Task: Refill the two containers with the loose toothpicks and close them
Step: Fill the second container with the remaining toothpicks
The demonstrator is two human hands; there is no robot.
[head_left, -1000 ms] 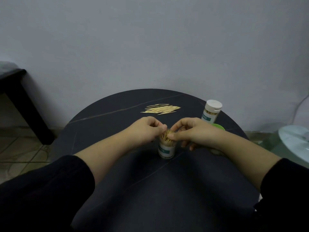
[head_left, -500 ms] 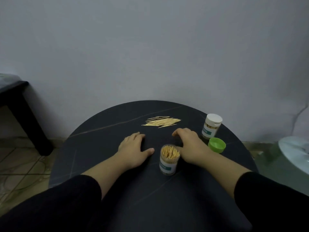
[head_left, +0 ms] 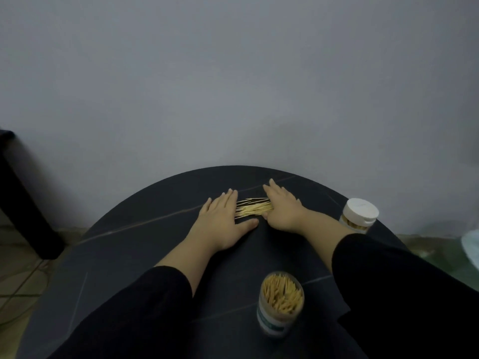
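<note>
Loose toothpicks (head_left: 252,208) lie in a small pile at the far middle of the round dark table (head_left: 134,239). My left hand (head_left: 220,218) lies flat on the table just left of the pile, fingers straight. My right hand (head_left: 281,209) lies flat at the pile's right side and covers its right end. An uncapped container (head_left: 281,303) packed with upright toothpicks stands near me. A second container with a white cap (head_left: 359,215) stands at the right edge, partly behind my right sleeve.
A grey wall rises right behind the table. A black furniture leg (head_left: 28,213) stands on the tiled floor at the left. Something pale (head_left: 470,244) sits at the far right edge. The green lid is hidden from view.
Both hands left the uncapped container and reached forward to either side of the toothpick pile. The view tilted, so that container now sits close to the lower edge.
</note>
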